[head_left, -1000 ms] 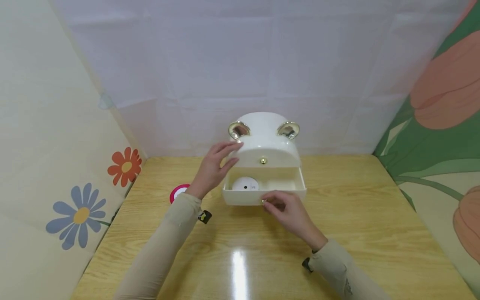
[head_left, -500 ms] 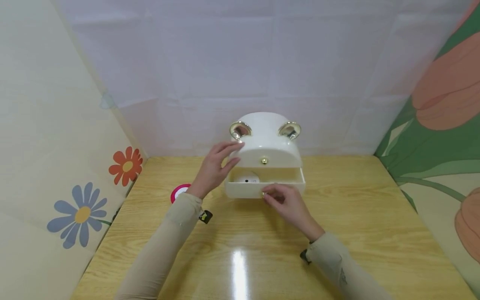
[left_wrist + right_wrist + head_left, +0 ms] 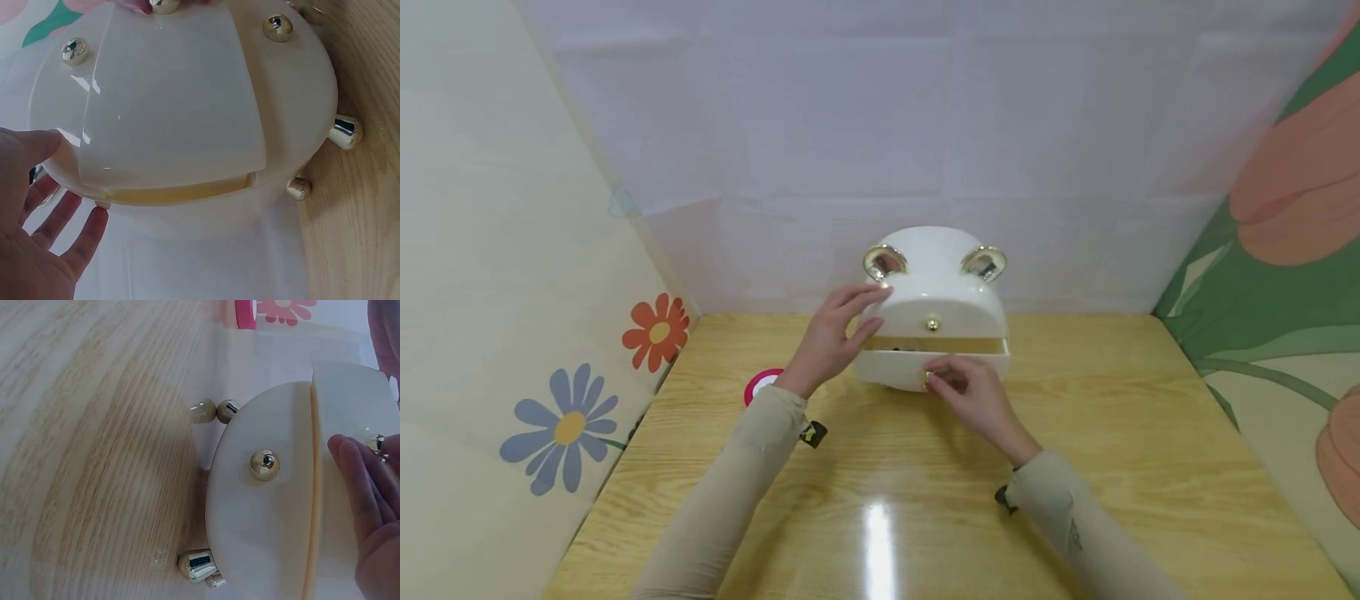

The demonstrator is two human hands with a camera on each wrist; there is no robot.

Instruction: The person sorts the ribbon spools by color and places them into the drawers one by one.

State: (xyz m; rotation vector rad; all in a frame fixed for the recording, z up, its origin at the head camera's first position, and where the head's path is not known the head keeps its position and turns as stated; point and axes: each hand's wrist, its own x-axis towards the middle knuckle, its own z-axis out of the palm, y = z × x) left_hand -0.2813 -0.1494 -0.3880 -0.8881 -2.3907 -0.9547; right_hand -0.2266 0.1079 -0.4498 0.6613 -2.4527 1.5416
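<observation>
The white box (image 3: 938, 250) stands in the middle of the tabletop (image 3: 1075, 500), near its back edge. Its middle drawer (image 3: 880, 365) juts partway out; between the drawer's upper rim and the section above runs a narrow gap, where a pale thing (image 3: 912, 344) is mostly hidden. Bare wood reaches well out from the box to the right edge, and a broad stretch lies in front, between the sleeves. On the left, the forearm takes up much of the room.

The box carries two ears (image 3: 886, 262) and three knobs (image 3: 265, 465), one per level; the right wrist view shows three feet (image 3: 195, 565). All of these are mirror-bright gold against a glossy, rounded white body.

The right hand (image 3: 973, 400) has its grip pinching the middle knob. The left hand (image 3: 835, 333) rests at the box's upper left, its grip spread, thumb on the front.

Farther left lies one pink-rimmed disc (image 3: 762, 385), partly hidden behind the left wrist. Behind the box hangs a creased pale sheet (image 3: 820, 150); two whole flowers, one blue (image 3: 568, 427) and one red (image 3: 658, 333), decorate the left wall.
</observation>
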